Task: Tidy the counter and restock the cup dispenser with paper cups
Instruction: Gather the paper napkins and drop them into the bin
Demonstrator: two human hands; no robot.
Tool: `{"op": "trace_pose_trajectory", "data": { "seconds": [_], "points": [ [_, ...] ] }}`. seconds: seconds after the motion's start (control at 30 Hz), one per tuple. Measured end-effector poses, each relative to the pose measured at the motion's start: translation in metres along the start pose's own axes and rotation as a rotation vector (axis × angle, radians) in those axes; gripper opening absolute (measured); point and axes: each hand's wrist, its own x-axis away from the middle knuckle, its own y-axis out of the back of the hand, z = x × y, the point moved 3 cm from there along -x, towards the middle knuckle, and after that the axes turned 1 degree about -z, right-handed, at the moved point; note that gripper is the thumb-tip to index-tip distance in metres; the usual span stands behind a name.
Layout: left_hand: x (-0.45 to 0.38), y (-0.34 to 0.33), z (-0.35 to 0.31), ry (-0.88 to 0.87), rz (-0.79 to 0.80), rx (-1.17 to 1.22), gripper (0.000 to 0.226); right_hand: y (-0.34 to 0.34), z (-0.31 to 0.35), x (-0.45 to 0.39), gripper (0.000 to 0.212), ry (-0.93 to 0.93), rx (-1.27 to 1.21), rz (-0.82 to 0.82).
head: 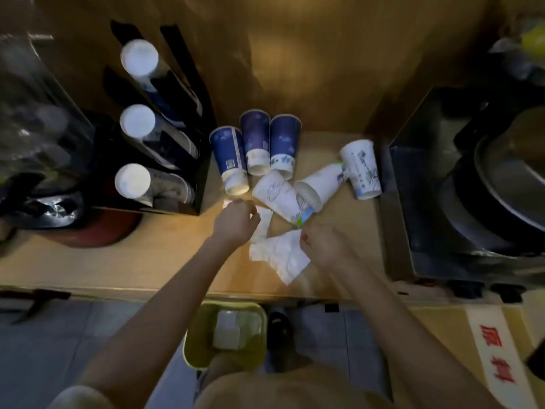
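Three blue paper cups [255,143] lie side by side at the back of the wooden counter [165,246]. Three white printed cups [361,169] lie tipped to their right. The black cup dispenser [203,160] on the left holds three stacks of cups [138,59]. My left hand [236,221] rests closed over a narrow white paper slip [263,224] below the blue cups. My right hand [323,243] pinches the right edge of a crumpled white napkin [280,255]. Whether the left hand grips the slip is unclear.
A steel appliance [460,187] with a round lid fills the right side. A dark red round base [97,231] and dark equipment sit at the left. Below the counter edge stand a yellow-green bin [194,343] with white paper inside and a cardboard box [442,329].
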Motion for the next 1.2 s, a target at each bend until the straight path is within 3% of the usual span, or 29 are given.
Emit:
{"op": "trace_pose_trajectory", "data": {
  "seconds": [0.03, 0.1, 0.17, 0.2, 0.33, 0.43, 0.53, 0.6, 0.77, 0.83, 0.97, 1.1, 1.2],
  "points": [
    [0.002, -0.010, 0.005, 0.046, 0.044, -0.014, 0.029, -0.014, -0.004, 0.000, 0.018, -0.013, 0.028, 0.019],
    [0.001, -0.035, 0.018, 0.033, 0.086, -0.064, 0.041, -0.037, -0.010, 0.000, 0.038, 0.001, 0.052, -0.037],
    [0.003, -0.053, 0.029, -0.036, 0.133, -0.179, 0.049, -0.058, -0.015, -0.001, 0.045, 0.062, 0.112, -0.119],
    [0.002, -0.060, 0.034, -0.061, 0.159, -0.239, 0.052, -0.065, -0.016, -0.003, 0.047, 0.064, 0.164, -0.079],
    [0.003, -0.073, 0.056, -0.026, 0.257, -0.300, 0.053, -0.088, -0.027, -0.008, 0.038, 0.072, 0.283, -0.054],
    [0.010, -0.067, 0.063, 0.033, 0.170, -0.255, 0.050, -0.092, -0.030, -0.010, 0.032, 0.102, 0.245, -0.202],
    [0.024, -0.057, 0.062, 0.046, -0.019, -0.252, 0.032, -0.092, -0.029, -0.014, 0.029, 0.075, 0.171, -0.240],
    [0.038, -0.054, 0.069, 0.092, -0.036, -0.265, 0.021, -0.095, -0.028, -0.015, 0.027, 0.102, 0.146, -0.254],
    [0.085, -0.053, 0.090, 0.275, -0.079, -0.016, 0.022, -0.097, -0.011, -0.009, 0.024, 0.107, 0.108, -0.312],
    [0.104, -0.052, 0.100, 0.311, -0.089, 0.055, 0.023, -0.098, 0.002, -0.004, 0.026, 0.136, 0.093, -0.303],
    [0.144, -0.058, 0.121, 0.341, -0.041, 0.205, 0.024, -0.110, 0.037, 0.009, 0.031, 0.179, 0.005, -0.125],
    [0.194, -0.063, 0.142, 0.505, 0.000, 0.358, 0.049, -0.125, 0.080, 0.038, 0.041, 0.316, -0.207, 0.071],
    [0.228, -0.072, 0.170, 0.623, 0.022, 0.466, 0.049, -0.148, 0.101, 0.058, 0.035, 0.334, -0.259, 0.090]
  ]
}}
